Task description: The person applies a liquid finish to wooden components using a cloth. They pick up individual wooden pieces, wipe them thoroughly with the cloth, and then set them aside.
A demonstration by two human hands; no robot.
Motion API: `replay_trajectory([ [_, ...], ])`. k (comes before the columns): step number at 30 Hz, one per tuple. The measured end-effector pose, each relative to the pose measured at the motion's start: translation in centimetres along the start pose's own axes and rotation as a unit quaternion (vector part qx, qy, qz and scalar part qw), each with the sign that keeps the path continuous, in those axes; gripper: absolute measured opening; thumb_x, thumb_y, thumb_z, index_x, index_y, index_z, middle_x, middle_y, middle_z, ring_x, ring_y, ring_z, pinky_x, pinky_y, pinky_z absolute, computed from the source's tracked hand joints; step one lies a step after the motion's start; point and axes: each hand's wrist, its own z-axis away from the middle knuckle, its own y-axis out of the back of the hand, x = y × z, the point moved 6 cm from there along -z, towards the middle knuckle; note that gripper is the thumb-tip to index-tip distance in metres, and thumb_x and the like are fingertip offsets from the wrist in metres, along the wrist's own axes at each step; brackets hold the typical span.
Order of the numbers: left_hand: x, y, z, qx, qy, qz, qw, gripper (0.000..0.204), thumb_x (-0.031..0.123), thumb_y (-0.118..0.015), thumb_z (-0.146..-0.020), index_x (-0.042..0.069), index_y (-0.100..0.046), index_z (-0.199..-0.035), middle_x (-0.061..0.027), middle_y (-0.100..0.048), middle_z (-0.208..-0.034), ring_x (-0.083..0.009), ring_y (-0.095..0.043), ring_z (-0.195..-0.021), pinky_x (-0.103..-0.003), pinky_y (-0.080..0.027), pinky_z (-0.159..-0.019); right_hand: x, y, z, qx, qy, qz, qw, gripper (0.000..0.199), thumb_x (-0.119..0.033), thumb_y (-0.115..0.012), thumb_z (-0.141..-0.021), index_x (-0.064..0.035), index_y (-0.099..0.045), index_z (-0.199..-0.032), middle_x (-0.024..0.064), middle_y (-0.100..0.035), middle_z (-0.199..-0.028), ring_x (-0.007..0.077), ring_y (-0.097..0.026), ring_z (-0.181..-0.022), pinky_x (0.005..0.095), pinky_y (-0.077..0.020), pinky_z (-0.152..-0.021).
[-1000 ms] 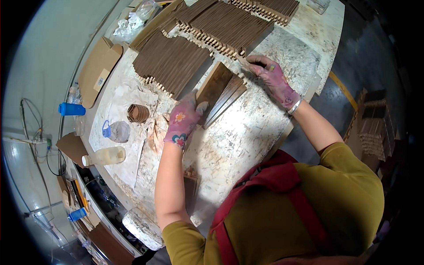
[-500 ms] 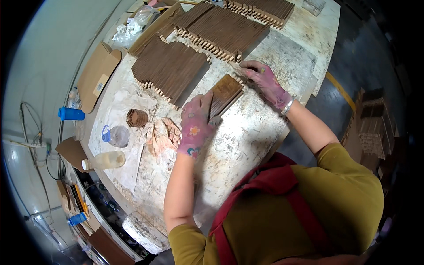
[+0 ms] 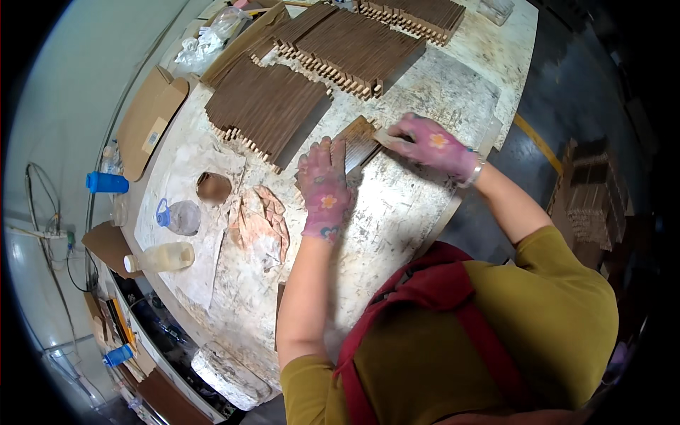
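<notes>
My left hand [image 3: 324,188], in a pink flowered glove, lies with fingers stretched flat over the near end of a brown wooden board [image 3: 359,140]. Part of the board is hidden beneath that hand. At the board's right side, my right hand [image 3: 431,145], gloved alike, is closed on a small pale tan block [image 3: 386,137], its edge close to the board; whether they touch I cannot tell. Beyond lie rows of dark brown wooden slats with pale peg ends, one stack [image 3: 265,106] at left and a larger one [image 3: 354,49] farther back.
On the table's left stand a brown ring-shaped roll [image 3: 213,187], a blue-capped clear jug [image 3: 183,217] and a bottle of yellowish liquid [image 3: 163,257]. A stained cloth [image 3: 258,223] lies near my left hand. A cardboard box [image 3: 244,46] sits at the back left; stacked brown pieces [image 3: 595,191] stand right of the table.
My right hand has come nearer, from the board's far end to its right side, with the pale block now showing. My left hand has shifted right and lies flatter on the board.
</notes>
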Motion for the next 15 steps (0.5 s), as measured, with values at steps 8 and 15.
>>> replay_trajectory([
  [8,3.9,-1.0,1.5,0.027,-0.071,0.045,0.996,0.045,0.009,-0.053,-0.087,0.004,-0.056,-0.132,-0.0156,-0.053,-0.137,-0.0338,-0.043,-0.134,-0.048,-0.034,-0.113,-6.1,-1.4,-4.1,-0.019,0.152,-0.027,0.988,0.034,-0.035,-0.061,-0.093,-0.0045,-0.067,-0.107,0.0159,-0.063,-0.103,0.034,-0.062,-0.096,0.0422,-0.0488,-0.086],
  [15,2.2,-5.2,3.3,0.07,0.045,0.184,0.979,0.048,0.022,-0.057,-0.091,0.008,-0.052,-0.137,-0.0174,-0.054,-0.137,-0.0338,-0.049,-0.13,-0.047,-0.038,-0.108,-13.0,-12.9,-8.5,-0.209,0.23,0.077,0.947,0.028,-0.033,-0.06,-0.095,-0.0058,-0.067,-0.099,0.0145,-0.061,-0.105,0.0319,-0.061,-0.098,0.0417,-0.0488,-0.089],
])
